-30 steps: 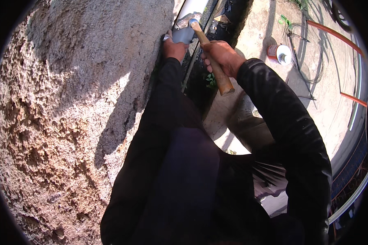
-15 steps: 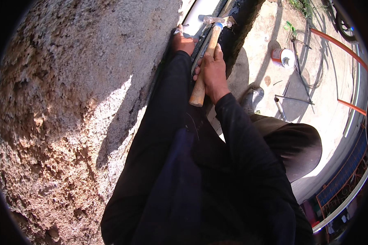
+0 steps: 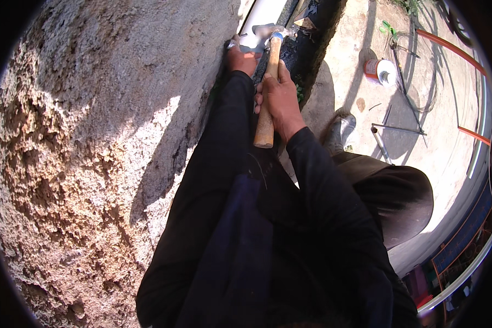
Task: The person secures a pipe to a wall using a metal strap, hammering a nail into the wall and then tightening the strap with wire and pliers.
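Hammer (image 3: 274,54) held at pipe (image 3: 268,13) edge

The white pipe is laid between a rough wall (image 3: 93,136) and a dark channel (image 3: 306,52), at the top of the view. The hammer's head is held over the pipe's right edge; whether contact is made cannot be told. The wooden handle is clasped by the right hand (image 3: 281,101), with fingers wrapped round it. The left hand (image 3: 242,60) is placed at the pipe's near end, one finger laid along the left edge; how firmly it is closed cannot be told.

Compared with a second ago, the handle is turned: its butt is pointed back toward the body instead of out to the right, and the head is set less squarely over the pipe. For the work, this is judged a change of angle only.

Farther right, a boot (image 3: 341,131) is planted on the concrete (image 3: 339,76), and a tin (image 3: 380,72) and orange tubing (image 3: 448,49) are seen beyond.
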A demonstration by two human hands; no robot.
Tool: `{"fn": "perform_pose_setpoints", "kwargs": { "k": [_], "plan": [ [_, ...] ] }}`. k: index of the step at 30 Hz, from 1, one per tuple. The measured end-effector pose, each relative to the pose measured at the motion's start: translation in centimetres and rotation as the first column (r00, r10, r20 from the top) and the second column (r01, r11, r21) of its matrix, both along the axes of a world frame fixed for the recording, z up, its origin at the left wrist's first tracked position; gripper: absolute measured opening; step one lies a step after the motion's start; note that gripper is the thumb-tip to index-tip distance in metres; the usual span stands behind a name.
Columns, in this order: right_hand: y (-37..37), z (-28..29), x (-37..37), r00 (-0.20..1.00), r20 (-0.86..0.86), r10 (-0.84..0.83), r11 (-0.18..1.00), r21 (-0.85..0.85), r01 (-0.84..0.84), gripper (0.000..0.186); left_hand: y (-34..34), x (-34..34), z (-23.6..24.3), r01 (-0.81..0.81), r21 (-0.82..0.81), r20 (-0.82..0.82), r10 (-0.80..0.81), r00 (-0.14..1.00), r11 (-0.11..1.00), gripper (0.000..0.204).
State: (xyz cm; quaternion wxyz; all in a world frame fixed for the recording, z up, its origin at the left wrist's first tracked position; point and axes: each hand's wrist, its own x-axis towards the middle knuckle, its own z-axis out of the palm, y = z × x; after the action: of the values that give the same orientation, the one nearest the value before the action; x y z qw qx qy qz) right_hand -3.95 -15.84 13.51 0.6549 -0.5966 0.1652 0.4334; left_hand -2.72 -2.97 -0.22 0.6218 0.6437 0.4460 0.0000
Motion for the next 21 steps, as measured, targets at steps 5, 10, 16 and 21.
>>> {"fn": "perform_pose_setpoints", "kwargs": {
  "k": [5, 10, 16, 21],
  "plan": [
    [0.0, -0.7, 0.5, 0.936, 0.196, -0.291, 0.954, -0.016, 0.299, 0.062, -0.8, 0.0, 1.3, -0.094, -0.072, 0.107, 0.102, 0.989, 0.993, 0.071],
    [0.0, -0.6, -0.6, 0.996, 0.054, 0.077, 0.997, -0.001, -0.077, 0.064, -0.8, 0.0, 1.0, -0.183, -0.118, 0.184, 0.202, 0.962, 0.976, 0.078],
    [-0.2, -0.2, 0.7, 0.904, 0.27, -0.332, 0.938, -0.012, 0.348, 0.069, -0.6, 0.1, 1.9, -0.097, -0.093, 0.125, 0.109, 0.986, 0.991, 0.079],
    [0.0, -0.3, -1.0, 0.984, 0.161, 0.078, 0.996, -0.051, -0.07, 0.065, -0.7, -0.1, 2.0, -0.107, -0.152, 0.137, 0.128, 0.982, 0.983, 0.078]
  ]
}}
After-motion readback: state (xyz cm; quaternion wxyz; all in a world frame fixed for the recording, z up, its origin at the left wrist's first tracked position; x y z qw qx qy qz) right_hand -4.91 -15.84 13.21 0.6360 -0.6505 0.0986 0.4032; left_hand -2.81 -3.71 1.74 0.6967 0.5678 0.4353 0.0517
